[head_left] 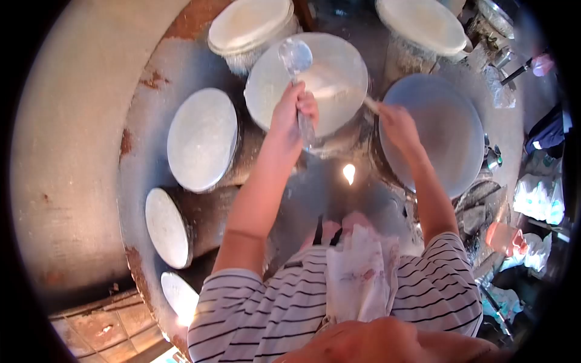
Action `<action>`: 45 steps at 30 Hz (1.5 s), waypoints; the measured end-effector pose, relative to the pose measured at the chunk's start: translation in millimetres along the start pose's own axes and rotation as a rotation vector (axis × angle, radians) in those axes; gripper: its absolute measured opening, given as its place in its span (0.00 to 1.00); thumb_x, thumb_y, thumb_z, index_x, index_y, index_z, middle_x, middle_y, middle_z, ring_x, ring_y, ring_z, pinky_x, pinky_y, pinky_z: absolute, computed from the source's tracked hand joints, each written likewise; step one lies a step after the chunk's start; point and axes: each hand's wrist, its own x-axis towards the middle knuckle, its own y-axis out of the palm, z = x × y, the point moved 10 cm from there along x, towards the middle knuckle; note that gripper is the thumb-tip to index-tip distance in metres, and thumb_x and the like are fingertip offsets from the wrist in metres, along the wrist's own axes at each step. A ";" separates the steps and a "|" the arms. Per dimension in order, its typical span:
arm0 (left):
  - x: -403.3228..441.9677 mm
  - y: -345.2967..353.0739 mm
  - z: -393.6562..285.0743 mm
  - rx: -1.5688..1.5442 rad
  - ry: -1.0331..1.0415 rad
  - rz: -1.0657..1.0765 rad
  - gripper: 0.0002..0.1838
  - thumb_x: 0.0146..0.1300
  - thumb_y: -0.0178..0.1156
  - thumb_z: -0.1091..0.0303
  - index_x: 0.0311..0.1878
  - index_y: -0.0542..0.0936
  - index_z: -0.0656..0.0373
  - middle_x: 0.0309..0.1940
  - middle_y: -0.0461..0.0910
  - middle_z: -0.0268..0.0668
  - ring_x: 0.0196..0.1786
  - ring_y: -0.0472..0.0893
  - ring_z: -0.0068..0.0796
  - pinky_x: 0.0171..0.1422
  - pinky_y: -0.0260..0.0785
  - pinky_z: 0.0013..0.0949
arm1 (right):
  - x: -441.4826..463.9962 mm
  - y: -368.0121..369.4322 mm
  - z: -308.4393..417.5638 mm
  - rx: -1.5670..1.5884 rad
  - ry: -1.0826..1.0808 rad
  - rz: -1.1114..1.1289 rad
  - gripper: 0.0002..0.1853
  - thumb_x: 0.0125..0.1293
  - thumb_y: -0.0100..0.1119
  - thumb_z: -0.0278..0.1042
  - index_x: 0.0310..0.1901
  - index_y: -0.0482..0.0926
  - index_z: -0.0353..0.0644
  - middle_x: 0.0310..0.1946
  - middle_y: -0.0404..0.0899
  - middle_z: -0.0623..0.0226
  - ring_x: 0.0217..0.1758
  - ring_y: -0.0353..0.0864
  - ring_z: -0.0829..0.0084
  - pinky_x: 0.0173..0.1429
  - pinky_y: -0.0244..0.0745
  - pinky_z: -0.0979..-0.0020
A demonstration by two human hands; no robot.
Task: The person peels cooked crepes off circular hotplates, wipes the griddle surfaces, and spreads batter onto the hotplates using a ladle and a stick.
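Observation:
My left hand is closed round the handle of a metal ladle, whose round bowl points away from me. The ladle is over a pale round plate, which looks like a griddle on a thick base. A whitish streak lies across the plate's middle. At the plate's right edge, my right hand is closed on a thin light-coloured stick. The stick's far end is blurred against the plate, so I cannot tell what tip it has. A larger grey round plate lies just beside my right hand.
More pale round plates stand around the curved counter, including one at the left and one at the back right. A small flame or bright light shows below the middle plate. Plastic bags and a reddish container are at the right.

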 end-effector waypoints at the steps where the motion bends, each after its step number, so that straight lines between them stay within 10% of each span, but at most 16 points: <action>1: -1.4 -10.3 -1.3 -0.008 0.035 -0.028 0.07 0.68 0.53 0.70 0.34 0.65 0.51 0.18 0.61 0.25 0.17 0.64 0.12 0.18 0.60 0.16 | -7.3 -17.0 -9.5 0.013 0.060 -0.079 0.13 0.66 0.50 0.33 0.49 0.79 0.47 0.35 0.77 0.52 0.38 0.77 0.47 0.43 0.72 0.55; 5: -7.7 -35.7 23.8 0.096 0.213 -0.165 0.07 0.68 0.52 0.70 0.34 0.65 0.51 0.20 0.62 0.25 0.18 0.64 0.12 0.20 0.62 0.15 | -56.7 43.1 -8.2 0.396 0.343 0.118 0.14 0.63 0.50 0.29 0.49 0.78 0.44 0.29 0.76 0.47 0.37 0.77 0.46 0.40 0.72 0.56; 8: 6.0 -37.8 70.9 -0.122 0.307 -0.228 0.08 0.68 0.50 0.68 0.31 0.65 0.52 0.18 0.61 0.25 0.17 0.63 0.15 0.19 0.63 0.18 | -25.3 60.4 24.4 0.295 0.113 0.171 0.13 0.62 0.51 0.30 0.47 0.78 0.47 0.27 0.76 0.49 0.35 0.75 0.45 0.38 0.71 0.57; 12: 28.0 7.0 73.8 -0.906 0.136 0.297 0.13 0.69 0.48 0.67 0.25 0.64 0.53 0.15 0.59 0.26 0.14 0.63 0.17 0.18 0.63 0.22 | 7.4 29.8 56.0 0.170 -0.378 0.064 0.17 0.63 0.54 0.30 0.54 0.79 0.54 0.29 0.81 0.57 0.32 0.80 0.56 0.38 0.75 0.63; 15: -17.7 28.5 79.8 -1.326 0.059 0.435 0.17 0.68 0.49 0.68 0.21 0.63 0.55 0.13 0.61 0.28 0.10 0.62 0.17 0.11 0.62 0.22 | 52.8 13.3 3.5 0.294 0.108 0.206 0.16 0.65 0.56 0.33 0.53 0.78 0.43 0.37 0.82 0.55 0.37 0.83 0.60 0.41 0.75 0.69; 17: -38.8 47.0 62.6 -1.377 0.079 0.580 0.16 0.68 0.49 0.69 0.21 0.63 0.55 0.13 0.61 0.28 0.09 0.61 0.17 0.08 0.61 0.21 | 41.6 40.6 -34.5 0.207 0.036 0.311 0.16 0.64 0.57 0.33 0.53 0.78 0.42 0.41 0.82 0.55 0.41 0.83 0.63 0.45 0.75 0.68; 24: -190.9 7.5 37.1 -0.952 0.319 0.831 0.23 0.72 0.47 0.57 0.18 0.61 0.52 0.07 0.59 0.24 0.06 0.59 0.15 0.09 0.58 0.20 | 40.8 68.3 16.9 0.218 -0.223 0.562 0.13 0.64 0.56 0.26 0.50 0.79 0.36 0.44 0.82 0.53 0.45 0.83 0.69 0.51 0.75 0.72; 26: -278.5 -11.0 42.6 -0.494 0.661 0.854 0.13 0.72 0.44 0.58 0.33 0.66 0.53 0.09 0.59 0.24 0.08 0.59 0.12 0.10 0.56 0.19 | 17.3 109.6 21.2 0.335 -0.385 0.755 0.14 0.60 0.58 0.22 0.48 0.80 0.35 0.42 0.83 0.55 0.42 0.82 0.71 0.49 0.76 0.72; 29: -438.3 -61.2 67.4 -0.456 1.178 0.738 0.19 0.73 0.43 0.63 0.64 0.55 0.49 0.13 0.56 0.23 0.11 0.57 0.10 0.10 0.53 0.18 | -121.2 159.0 144.1 0.300 -0.600 1.337 0.14 0.57 0.63 0.27 0.47 0.82 0.38 0.38 0.83 0.53 0.43 0.84 0.65 0.47 0.76 0.71; 31: -552.3 -87.6 94.0 -0.415 1.540 0.599 0.28 0.73 0.41 0.65 0.74 0.51 0.49 0.14 0.55 0.23 0.12 0.57 0.10 0.11 0.51 0.18 | -169.8 204.2 225.7 0.148 -0.845 1.254 0.14 0.61 0.59 0.37 0.49 0.81 0.47 0.40 0.81 0.55 0.44 0.81 0.54 0.47 0.76 0.61; 34: -686.2 -168.9 164.8 -0.530 1.866 0.133 0.12 0.74 0.41 0.63 0.45 0.69 0.62 0.15 0.60 0.27 0.10 0.60 0.14 0.09 0.57 0.18 | -228.6 309.1 340.8 -0.282 -1.099 1.097 0.11 0.64 0.50 0.34 0.39 0.82 0.44 0.35 0.82 0.55 0.41 0.82 0.53 0.44 0.76 0.55; 37: -750.2 -229.5 233.6 -0.854 2.062 -0.169 0.18 0.73 0.43 0.64 0.22 0.58 0.51 0.14 0.60 0.26 0.10 0.61 0.16 0.11 0.60 0.18 | -260.6 371.6 404.2 -0.531 -1.346 0.937 0.12 0.62 0.50 0.29 0.39 0.84 0.42 0.40 0.83 0.57 0.45 0.83 0.56 0.42 0.78 0.57; 45: -810.4 -556.8 547.3 -2.022 1.795 -0.948 0.15 0.66 0.43 0.70 0.21 0.68 0.52 0.13 0.69 0.29 0.13 0.69 0.21 0.17 0.69 0.23 | -353.6 452.7 480.5 -0.956 -1.484 0.971 0.13 0.62 0.50 0.27 0.42 0.85 0.42 0.44 0.83 0.60 0.47 0.83 0.60 0.39 0.78 0.58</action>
